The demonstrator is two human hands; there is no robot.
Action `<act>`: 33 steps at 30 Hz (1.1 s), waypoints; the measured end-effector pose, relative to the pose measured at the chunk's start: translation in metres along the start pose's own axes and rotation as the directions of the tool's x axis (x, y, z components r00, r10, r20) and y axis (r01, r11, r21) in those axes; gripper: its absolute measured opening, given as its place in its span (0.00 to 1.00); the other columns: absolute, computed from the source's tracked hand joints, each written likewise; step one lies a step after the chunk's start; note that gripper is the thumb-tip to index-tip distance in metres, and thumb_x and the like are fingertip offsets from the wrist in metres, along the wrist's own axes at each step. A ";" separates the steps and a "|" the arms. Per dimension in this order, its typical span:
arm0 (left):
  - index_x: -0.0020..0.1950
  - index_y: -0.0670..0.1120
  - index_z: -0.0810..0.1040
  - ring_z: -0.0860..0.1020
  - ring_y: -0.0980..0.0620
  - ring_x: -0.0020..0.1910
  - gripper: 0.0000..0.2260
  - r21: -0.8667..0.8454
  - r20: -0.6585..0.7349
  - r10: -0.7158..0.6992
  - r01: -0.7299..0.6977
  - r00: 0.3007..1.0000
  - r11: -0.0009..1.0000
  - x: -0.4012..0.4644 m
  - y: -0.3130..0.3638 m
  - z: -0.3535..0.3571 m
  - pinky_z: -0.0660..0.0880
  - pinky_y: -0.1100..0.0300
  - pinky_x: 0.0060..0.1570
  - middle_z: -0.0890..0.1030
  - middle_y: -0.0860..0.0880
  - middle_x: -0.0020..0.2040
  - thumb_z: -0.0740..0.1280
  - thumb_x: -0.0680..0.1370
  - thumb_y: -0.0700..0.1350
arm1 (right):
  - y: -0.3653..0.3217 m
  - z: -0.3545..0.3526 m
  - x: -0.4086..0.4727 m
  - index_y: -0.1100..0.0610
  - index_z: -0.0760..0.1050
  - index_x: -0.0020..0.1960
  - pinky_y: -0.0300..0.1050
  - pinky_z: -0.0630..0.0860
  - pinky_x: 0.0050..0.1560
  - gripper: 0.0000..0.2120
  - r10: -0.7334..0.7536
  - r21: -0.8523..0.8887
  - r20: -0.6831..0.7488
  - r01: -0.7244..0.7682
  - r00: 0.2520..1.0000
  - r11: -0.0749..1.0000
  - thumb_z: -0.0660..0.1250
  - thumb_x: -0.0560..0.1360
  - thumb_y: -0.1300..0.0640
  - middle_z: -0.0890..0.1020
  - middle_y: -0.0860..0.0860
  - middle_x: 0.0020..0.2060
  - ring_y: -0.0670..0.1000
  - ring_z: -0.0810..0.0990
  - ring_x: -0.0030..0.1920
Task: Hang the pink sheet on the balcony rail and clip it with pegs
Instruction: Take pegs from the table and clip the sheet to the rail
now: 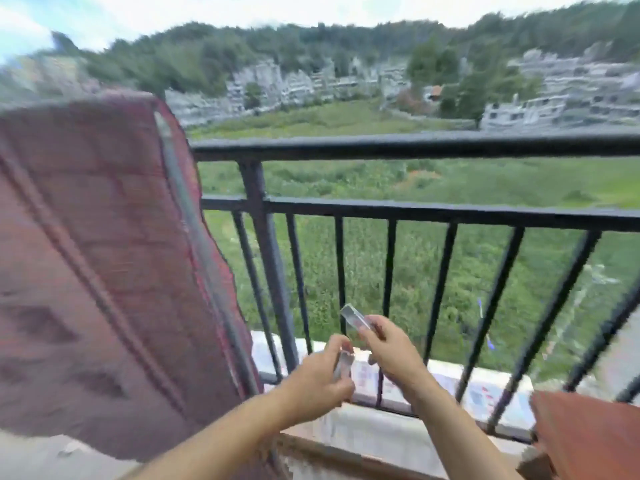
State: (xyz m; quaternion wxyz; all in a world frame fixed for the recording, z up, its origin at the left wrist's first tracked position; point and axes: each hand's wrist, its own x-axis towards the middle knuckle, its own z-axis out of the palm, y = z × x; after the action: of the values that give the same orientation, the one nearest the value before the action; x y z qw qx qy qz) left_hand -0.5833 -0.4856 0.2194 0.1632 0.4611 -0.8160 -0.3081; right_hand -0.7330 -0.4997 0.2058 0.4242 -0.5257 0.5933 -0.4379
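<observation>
A pink-red patterned sheet (104, 265) hangs over the left end of the black balcony rail (415, 145) and drapes down toward the floor. Low in front of the rail's bars, my left hand (318, 379) pinches a pale clear peg (343, 367). Just to its right, my right hand (391, 348) holds a second clear peg (353, 317) that sticks up and to the left from my fingers. Both hands are apart from the sheet and the top rail. The frame is blurred by motion.
Vertical black bars (388, 278) run below a mid rail down to a tiled ledge (450, 379). A reddish-brown object (588, 434) fills the bottom right corner. Beyond the rail lie a green field and distant buildings.
</observation>
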 end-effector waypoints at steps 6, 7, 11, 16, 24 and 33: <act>0.45 0.49 0.69 0.64 0.55 0.22 0.06 -0.039 -0.515 0.076 -0.112 0.854 0.993 -0.073 0.012 -0.130 0.61 0.59 0.27 0.67 0.49 0.24 0.58 0.70 0.42 | -0.113 0.083 0.008 0.55 0.74 0.50 0.35 0.69 0.28 0.06 -0.186 0.438 0.184 0.089 0.965 0.894 0.60 0.78 0.56 0.81 0.50 0.36 0.44 0.77 0.30; 0.47 0.48 0.72 0.66 0.55 0.22 0.05 0.007 -0.564 0.110 -0.128 0.819 0.992 -0.080 0.018 -0.153 0.64 0.59 0.28 0.71 0.48 0.24 0.61 0.72 0.42 | -0.129 0.092 0.006 0.54 0.74 0.50 0.35 0.68 0.28 0.06 -0.227 0.485 0.205 0.103 0.952 0.869 0.59 0.78 0.56 0.81 0.49 0.35 0.44 0.77 0.29; 0.51 0.46 0.78 0.75 0.56 0.30 0.05 0.373 -0.711 0.363 -0.115 0.603 0.921 -0.084 0.044 -0.242 0.75 0.61 0.37 0.80 0.51 0.35 0.66 0.75 0.42 | -0.189 0.106 0.004 0.54 0.74 0.52 0.36 0.67 0.29 0.06 -0.395 0.621 0.162 0.218 0.904 0.753 0.59 0.78 0.59 0.78 0.48 0.32 0.43 0.74 0.27; 0.63 0.44 0.74 0.75 0.54 0.38 0.17 0.701 -0.527 0.572 -0.058 0.628 0.710 -0.062 0.079 -0.320 0.74 0.64 0.45 0.76 0.48 0.48 0.68 0.75 0.46 | -0.231 0.083 0.007 0.57 0.73 0.54 0.33 0.71 0.27 0.07 -0.501 0.612 0.043 0.373 0.864 0.697 0.61 0.76 0.60 0.77 0.49 0.33 0.42 0.74 0.28; 0.49 0.47 0.80 0.76 0.52 0.46 0.08 0.745 -0.210 0.288 -0.038 0.934 0.666 -0.021 0.090 -0.353 0.75 0.53 0.53 0.80 0.50 0.47 0.67 0.74 0.50 | -0.231 0.055 0.018 0.61 0.76 0.51 0.34 0.68 0.31 0.08 -0.488 0.391 0.059 0.429 0.871 0.814 0.66 0.73 0.59 0.73 0.49 0.32 0.44 0.68 0.30; 0.44 0.46 0.79 0.71 0.59 0.33 0.05 0.757 -0.264 0.439 -0.097 0.859 0.646 -0.006 0.103 -0.349 0.68 0.62 0.38 0.76 0.55 0.35 0.65 0.76 0.46 | -0.249 0.033 0.026 0.58 0.79 0.48 0.31 0.69 0.26 0.07 -0.558 0.265 0.015 0.534 0.830 0.803 0.65 0.74 0.57 0.79 0.50 0.30 0.42 0.72 0.26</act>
State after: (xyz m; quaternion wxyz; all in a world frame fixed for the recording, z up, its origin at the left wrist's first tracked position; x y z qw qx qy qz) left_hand -0.4547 -0.5638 0.5510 0.1874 0.4129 -0.8741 0.1741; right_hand -0.6404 -0.5442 0.4367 0.3697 -0.6363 0.3365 -0.5876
